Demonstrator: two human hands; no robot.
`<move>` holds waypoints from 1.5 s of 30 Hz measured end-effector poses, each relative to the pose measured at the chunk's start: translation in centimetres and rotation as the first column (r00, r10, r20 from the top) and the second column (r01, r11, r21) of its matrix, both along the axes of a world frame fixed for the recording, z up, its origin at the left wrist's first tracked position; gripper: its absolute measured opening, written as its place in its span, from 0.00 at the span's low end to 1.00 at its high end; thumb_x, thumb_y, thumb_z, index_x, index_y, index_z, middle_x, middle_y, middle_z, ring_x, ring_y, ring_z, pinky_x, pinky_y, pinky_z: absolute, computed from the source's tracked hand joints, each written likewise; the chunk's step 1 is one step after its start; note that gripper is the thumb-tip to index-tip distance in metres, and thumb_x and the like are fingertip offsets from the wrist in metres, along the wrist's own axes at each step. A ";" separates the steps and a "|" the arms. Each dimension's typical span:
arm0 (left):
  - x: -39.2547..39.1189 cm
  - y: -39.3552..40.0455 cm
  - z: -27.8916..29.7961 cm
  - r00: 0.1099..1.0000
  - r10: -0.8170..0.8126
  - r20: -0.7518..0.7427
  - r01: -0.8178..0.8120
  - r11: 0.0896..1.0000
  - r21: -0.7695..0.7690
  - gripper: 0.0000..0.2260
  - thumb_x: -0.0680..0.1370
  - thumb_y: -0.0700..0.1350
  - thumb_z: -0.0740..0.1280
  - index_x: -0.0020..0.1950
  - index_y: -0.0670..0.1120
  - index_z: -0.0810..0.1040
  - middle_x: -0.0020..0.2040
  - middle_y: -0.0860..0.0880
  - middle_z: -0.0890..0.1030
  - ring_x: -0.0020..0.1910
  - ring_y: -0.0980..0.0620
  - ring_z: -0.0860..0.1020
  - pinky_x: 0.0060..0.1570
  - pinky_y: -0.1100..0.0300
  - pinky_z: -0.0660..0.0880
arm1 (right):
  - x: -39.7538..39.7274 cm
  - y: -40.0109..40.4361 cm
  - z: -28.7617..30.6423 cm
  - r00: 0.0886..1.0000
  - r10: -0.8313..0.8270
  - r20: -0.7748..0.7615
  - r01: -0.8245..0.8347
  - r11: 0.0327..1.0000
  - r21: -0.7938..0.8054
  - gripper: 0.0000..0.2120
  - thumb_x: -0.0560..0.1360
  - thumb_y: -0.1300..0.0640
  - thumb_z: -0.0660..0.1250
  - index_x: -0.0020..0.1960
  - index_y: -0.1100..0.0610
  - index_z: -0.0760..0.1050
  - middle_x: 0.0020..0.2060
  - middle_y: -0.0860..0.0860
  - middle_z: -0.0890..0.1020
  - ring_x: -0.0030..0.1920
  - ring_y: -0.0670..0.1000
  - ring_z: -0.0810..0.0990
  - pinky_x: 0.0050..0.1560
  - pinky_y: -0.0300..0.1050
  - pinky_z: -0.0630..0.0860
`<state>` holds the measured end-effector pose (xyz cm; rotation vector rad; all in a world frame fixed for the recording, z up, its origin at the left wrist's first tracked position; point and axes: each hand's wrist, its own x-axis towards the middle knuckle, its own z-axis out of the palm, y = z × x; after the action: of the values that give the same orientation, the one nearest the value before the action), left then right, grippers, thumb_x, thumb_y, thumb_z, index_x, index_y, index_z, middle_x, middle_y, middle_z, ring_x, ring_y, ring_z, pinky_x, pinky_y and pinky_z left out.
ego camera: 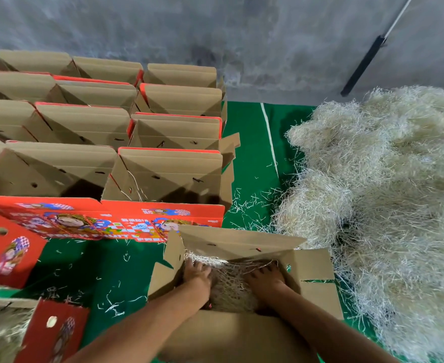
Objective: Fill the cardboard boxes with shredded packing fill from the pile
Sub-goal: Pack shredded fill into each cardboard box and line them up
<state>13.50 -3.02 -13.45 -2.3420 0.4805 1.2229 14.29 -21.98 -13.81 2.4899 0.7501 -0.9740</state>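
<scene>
The pile of shredded fill (388, 200) is the biggest thing here, heaped along the 3 o'clock side on the green floor mat (252, 158), just beside the work spot, likely so that armfuls need only a short reach. From 9 to 11 o'clock stand rows of open cardboard boxes (105, 121), packed edge to edge with flaps up; most look unfilled, though the nearest right-hand one holds a few loose strands, so I judge the task to be at an early stage. Between those rows and the person a red printed flap (105, 221) lies flat, showing cartoon figures and the words "FRESH FRUIT", partly cut off; smaller print is too blurred to read. At 6 o'clock sits the box being filled (244, 328), its flaps spread outward to leave the mouth clear. Inside it a layer of fill (231, 286) covers the bottom. The left hand (196, 276) and right hand (265, 277) press down on it, fingers spread flat, each grip apart and clamped on nothing, probably to tamp and level the bedding. Stray strands (247, 205) litter the mat.
</scene>
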 end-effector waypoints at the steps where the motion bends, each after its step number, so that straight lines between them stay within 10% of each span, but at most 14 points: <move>1: 0.2 0.3 0.0 1.000 -0.008 -0.001 0.008 1.000 0.028 0.30 0.81 0.51 0.64 0.81 0.50 0.57 0.82 0.48 0.45 0.79 0.41 0.46 0.74 0.36 0.47 | 0.1 -0.2 0.1 1.000 0.002 -0.007 -0.002 1.000 -0.021 0.42 0.73 0.41 0.70 0.80 0.49 0.55 0.76 0.55 0.62 0.74 0.61 0.63 0.75 0.60 0.54; 8: 0.3 -0.7 1.1 0.964 0.061 0.258 0.000 0.973 -0.230 0.15 0.74 0.42 0.72 0.60 0.45 0.80 0.59 0.46 0.82 0.62 0.45 0.78 0.60 0.52 0.72 | 2.3 1.2 2.7 0.992 -0.125 0.031 0.114 0.965 0.236 0.15 0.79 0.52 0.63 0.63 0.54 0.77 0.62 0.56 0.80 0.62 0.58 0.79 0.61 0.51 0.76; 14: -0.1 0.9 0.4 0.989 0.112 0.091 -0.108 0.993 -0.049 0.22 0.81 0.44 0.64 0.75 0.44 0.69 0.77 0.42 0.65 0.77 0.43 0.60 0.77 0.47 0.52 | 0.5 1.0 1.9 0.951 -0.125 -0.284 0.143 0.989 0.044 0.14 0.76 0.56 0.66 0.57 0.63 0.80 0.56 0.60 0.82 0.56 0.59 0.81 0.54 0.48 0.76; 19: -0.7 0.6 3.2 0.977 0.205 0.055 -0.187 0.953 -0.237 0.11 0.80 0.44 0.66 0.61 0.43 0.79 0.62 0.43 0.80 0.61 0.42 0.78 0.61 0.47 0.75 | 0.9 0.2 4.8 0.931 -0.309 -0.191 0.356 0.883 0.307 0.08 0.77 0.57 0.66 0.55 0.56 0.79 0.49 0.53 0.82 0.51 0.55 0.82 0.50 0.45 0.77; 24: -0.5 -0.9 7.4 0.920 0.393 -0.005 -0.331 0.769 -0.547 0.09 0.79 0.45 0.65 0.56 0.43 0.78 0.52 0.44 0.82 0.48 0.45 0.82 0.44 0.55 0.76 | 0.5 -2.4 11.1 0.887 -0.450 -0.103 0.393 0.621 0.678 0.08 0.82 0.56 0.62 0.48 0.49 0.78 0.35 0.49 0.82 0.22 0.40 0.73 0.23 0.32 0.68; 32: -3.3 -3.7 12.8 0.870 0.417 -0.262 -0.397 0.280 -0.874 0.12 0.78 0.63 0.64 0.55 0.59 0.80 0.56 0.58 0.82 0.53 0.52 0.82 0.58 0.46 0.78 | -2.4 -9.7 13.0 0.568 -0.792 0.223 0.279 0.440 0.854 0.20 0.80 0.40 0.61 0.65 0.52 0.72 0.52 0.49 0.80 0.44 0.48 0.82 0.40 0.44 0.80; 37: -5.3 -5.0 14.9 0.867 0.464 -0.183 -0.331 0.261 -0.907 0.16 0.76 0.67 0.65 0.52 0.57 0.82 0.51 0.58 0.83 0.49 0.60 0.81 0.56 0.51 0.77 | -4.0 -11.2 11.6 0.358 -0.736 -0.575 0.670 -0.226 0.707 0.26 0.75 0.34 0.66 0.56 0.56 0.74 0.44 0.52 0.84 0.46 0.53 0.84 0.43 0.51 0.80; 45: -11.3 -6.6 17.5 0.774 0.616 0.149 -0.201 0.462 -0.864 0.28 0.77 0.74 0.52 0.51 0.55 0.82 0.29 0.58 0.73 0.27 0.62 0.73 0.30 0.62 0.68 | -4.3 -10.5 11.7 0.355 -0.213 -0.910 0.829 -0.378 0.412 0.32 0.72 0.30 0.66 0.67 0.50 0.74 0.56 0.56 0.84 0.56 0.56 0.83 0.57 0.60 0.76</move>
<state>2.18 -9.62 4.08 -3.6321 0.3218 0.5714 10.00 -32.53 -2.13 4.2569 -0.3706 -2.0911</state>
